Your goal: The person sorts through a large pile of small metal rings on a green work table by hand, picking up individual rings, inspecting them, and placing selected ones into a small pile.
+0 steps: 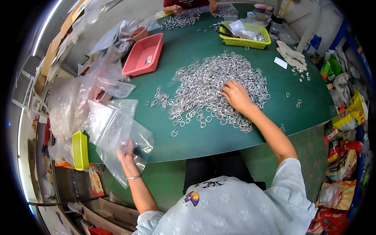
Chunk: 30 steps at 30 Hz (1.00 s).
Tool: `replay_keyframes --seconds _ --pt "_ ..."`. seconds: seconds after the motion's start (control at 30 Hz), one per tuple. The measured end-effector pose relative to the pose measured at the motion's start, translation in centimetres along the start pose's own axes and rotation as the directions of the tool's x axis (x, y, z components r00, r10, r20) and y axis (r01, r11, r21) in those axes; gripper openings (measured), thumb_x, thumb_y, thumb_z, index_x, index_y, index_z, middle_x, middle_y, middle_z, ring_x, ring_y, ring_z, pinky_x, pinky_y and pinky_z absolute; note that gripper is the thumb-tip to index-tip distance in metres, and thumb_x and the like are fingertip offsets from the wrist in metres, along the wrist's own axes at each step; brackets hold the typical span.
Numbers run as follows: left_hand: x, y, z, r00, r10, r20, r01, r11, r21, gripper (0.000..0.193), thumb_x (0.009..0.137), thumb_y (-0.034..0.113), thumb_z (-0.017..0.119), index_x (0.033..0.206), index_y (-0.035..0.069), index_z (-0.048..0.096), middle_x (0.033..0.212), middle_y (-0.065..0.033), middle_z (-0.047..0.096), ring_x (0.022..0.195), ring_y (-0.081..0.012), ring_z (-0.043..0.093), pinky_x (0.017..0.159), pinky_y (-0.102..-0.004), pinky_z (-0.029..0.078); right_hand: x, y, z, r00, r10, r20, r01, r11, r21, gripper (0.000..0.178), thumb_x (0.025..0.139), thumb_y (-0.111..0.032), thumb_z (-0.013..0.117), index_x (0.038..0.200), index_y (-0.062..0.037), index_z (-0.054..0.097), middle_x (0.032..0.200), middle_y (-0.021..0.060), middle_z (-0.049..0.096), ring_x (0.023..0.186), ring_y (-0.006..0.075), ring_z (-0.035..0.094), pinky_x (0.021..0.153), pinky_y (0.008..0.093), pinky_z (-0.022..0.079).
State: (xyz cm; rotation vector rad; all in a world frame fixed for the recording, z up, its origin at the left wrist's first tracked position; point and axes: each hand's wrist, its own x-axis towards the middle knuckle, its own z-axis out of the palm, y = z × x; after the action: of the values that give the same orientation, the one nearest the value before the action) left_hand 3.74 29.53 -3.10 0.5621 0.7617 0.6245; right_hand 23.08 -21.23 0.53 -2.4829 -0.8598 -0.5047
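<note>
Plastic bags (111, 124) gripped in left hand (125, 151), right hand (236, 96) curled over rings (213, 82), grasp unclear

We've our L hand (126, 151) half-curled in lower L of frame, R hand (235, 94) palm down just R of ctr, R forearm (269, 131) angled up-L.

no text is legible: white label (148, 59) on pink tray (141, 49), dark lettering (209, 184) on pale shirt (243, 203).
</note>
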Motion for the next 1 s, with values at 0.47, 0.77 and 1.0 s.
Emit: replay_keyframes --seconds 0.47,0.77,1.0 --pt "-7.7 -9.5 1.7 0.695 0.386 0.607 -0.530 -0.295 0.795 0.039 0.083 0.007 0.051 0.118 -0.011 0.048 0.126 -0.0306 0.044 0.117 -0.0395 0.045 0.099 -0.0402 0.035 -7.5 -3.6 -1.7 0.973 0.225 0.050 -0.213 0.962 -0.171 0.077 0.073 -0.054 0.062 0.128 -0.0030 0.044 0.136 0.0269 0.031 0.125 0.0440 0.029 0.101 0.0583 0.020" --pt "-17.8 -16.2 7.9 0.571 0.257 0.780 -0.761 -0.191 0.620 0.035 0.082 0.003 0.054 0.116 -0.004 0.050 0.130 -0.0233 0.040 0.121 -0.0388 0.039 0.103 -0.0419 0.030 -7.5 -8.4 0.4 0.987 0.127 0.101 -0.121 0.990 -0.068 0.070 0.070 -0.041 0.070 0.119 0.0025 0.047 0.125 0.0277 0.038 0.118 0.0404 0.037 0.099 0.0536 0.027" --pt "-16.8 -20.1 10.2 0.527 -0.004 0.850 -0.850 -0.027 0.527 0.040 0.084 -0.003 0.046 0.124 -0.004 0.045 0.136 -0.0269 0.033 0.125 -0.0428 0.034 0.106 -0.0446 0.026 -7.5 -11.7 2.8 0.993 -0.037 0.113 0.033 0.999 0.038 0.061 0.072 -0.031 0.071 0.120 -0.0002 0.049 0.132 0.0263 0.034 0.122 0.0422 0.035 0.102 0.0516 0.026"
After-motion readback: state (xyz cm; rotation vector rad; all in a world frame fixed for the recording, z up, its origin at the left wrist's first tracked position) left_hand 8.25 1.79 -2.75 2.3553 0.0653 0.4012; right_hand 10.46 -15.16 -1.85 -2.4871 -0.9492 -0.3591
